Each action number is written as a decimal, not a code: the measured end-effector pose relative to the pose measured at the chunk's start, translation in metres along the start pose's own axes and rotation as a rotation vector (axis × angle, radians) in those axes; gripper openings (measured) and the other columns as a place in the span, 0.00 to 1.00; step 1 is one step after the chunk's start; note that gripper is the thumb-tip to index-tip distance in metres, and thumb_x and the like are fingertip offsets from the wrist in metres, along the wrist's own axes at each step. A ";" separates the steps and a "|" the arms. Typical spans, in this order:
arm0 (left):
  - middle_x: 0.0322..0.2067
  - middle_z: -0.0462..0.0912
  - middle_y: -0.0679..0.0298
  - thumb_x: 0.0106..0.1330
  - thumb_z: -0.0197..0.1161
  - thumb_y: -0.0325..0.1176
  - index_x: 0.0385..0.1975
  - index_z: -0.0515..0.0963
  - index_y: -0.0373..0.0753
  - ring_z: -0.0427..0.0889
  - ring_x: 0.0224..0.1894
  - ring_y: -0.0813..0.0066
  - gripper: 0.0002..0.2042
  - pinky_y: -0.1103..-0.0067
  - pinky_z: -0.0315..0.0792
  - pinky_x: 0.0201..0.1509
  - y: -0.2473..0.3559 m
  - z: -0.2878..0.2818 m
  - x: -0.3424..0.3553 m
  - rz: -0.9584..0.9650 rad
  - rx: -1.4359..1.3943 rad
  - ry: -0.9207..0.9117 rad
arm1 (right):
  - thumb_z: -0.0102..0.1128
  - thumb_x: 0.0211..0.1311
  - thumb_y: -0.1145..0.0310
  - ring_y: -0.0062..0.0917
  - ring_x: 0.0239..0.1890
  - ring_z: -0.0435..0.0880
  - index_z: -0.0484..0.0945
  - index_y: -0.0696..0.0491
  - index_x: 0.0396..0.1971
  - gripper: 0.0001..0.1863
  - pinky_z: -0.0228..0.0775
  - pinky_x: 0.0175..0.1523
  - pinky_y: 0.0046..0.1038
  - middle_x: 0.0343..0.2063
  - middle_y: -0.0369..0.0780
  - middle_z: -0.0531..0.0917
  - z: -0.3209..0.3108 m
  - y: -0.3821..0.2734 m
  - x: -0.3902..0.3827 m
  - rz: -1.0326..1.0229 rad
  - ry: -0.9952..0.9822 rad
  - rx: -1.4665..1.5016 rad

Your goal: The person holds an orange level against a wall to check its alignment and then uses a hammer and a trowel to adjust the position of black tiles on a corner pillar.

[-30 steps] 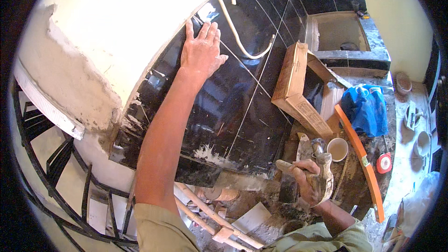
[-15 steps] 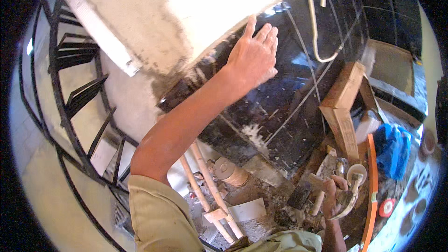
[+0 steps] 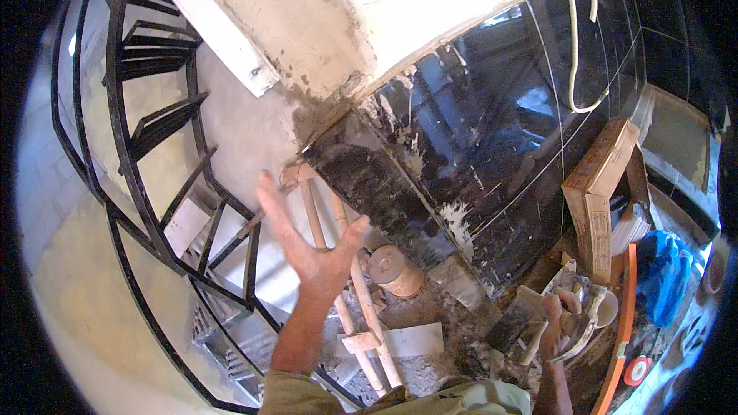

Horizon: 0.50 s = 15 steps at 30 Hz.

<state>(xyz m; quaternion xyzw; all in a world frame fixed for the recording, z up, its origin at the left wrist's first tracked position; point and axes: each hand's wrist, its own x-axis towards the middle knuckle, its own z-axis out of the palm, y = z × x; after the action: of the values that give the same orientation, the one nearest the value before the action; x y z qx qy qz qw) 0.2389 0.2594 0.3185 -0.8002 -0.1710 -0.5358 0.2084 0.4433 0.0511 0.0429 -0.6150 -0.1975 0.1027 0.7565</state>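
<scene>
My left hand (image 3: 311, 253) is spread open in front of a narrow wooden ladder (image 3: 359, 296), somewhat blurred; whether it touches the ladder I cannot tell. Above and to its right is a black tiled surface (image 3: 484, 146) with white grout lines and plaster smears. At lower right my right hand (image 3: 557, 315) has its fingers curled round what looks like a trowel (image 3: 513, 315), partly hidden among dusty tools beside a pale cup (image 3: 606, 309). A round spool-like object (image 3: 393, 269) sits to the right of the ladder.
Black metal stair railings (image 3: 123, 115) fill the left side. A pale hose (image 3: 574, 69) hangs over the tiles. At right are cardboard boxes (image 3: 596, 177), a blue cloth (image 3: 661, 277), an orange level (image 3: 619, 338), a red tape measure (image 3: 636, 370) and a recessed basin (image 3: 676, 146).
My left hand has come away from the tiles, down and left toward the ladder. The view has swung left, showing more railing. My right hand still grips among the tools.
</scene>
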 end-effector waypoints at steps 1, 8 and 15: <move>0.72 0.50 0.43 0.51 0.77 0.39 0.73 0.43 0.32 0.50 0.74 0.49 0.55 0.56 0.49 0.74 -0.001 0.011 -0.012 -0.219 -0.169 -0.041 | 0.55 0.66 0.70 0.20 0.39 0.72 0.74 0.56 0.39 0.06 0.66 0.49 0.25 0.34 0.35 0.73 0.003 -0.001 0.000 -0.006 -0.002 -0.016; 0.67 0.56 0.47 0.50 0.78 0.33 0.72 0.35 0.29 0.61 0.67 0.59 0.59 0.67 0.59 0.71 0.017 0.058 -0.020 -0.730 -0.996 -0.070 | 0.54 0.66 0.72 0.27 0.44 0.79 0.74 0.57 0.43 0.09 0.70 0.53 0.30 0.39 0.40 0.77 0.026 -0.017 -0.002 -0.143 -0.136 -0.067; 0.56 0.69 0.51 0.51 0.75 0.26 0.70 0.41 0.27 0.75 0.54 0.66 0.52 0.72 0.73 0.58 0.011 0.071 -0.015 -0.880 -1.115 -0.006 | 0.58 0.67 0.64 0.32 0.35 0.80 0.74 0.54 0.45 0.12 0.73 0.51 0.47 0.29 0.40 0.77 0.061 -0.117 0.018 -0.463 -0.229 0.346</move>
<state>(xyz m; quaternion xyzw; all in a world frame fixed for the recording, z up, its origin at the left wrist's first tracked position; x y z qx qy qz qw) 0.2945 0.2853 0.2788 -0.6457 -0.1793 -0.5757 -0.4684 0.4235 0.0871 0.1696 -0.4004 -0.3957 0.0283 0.8260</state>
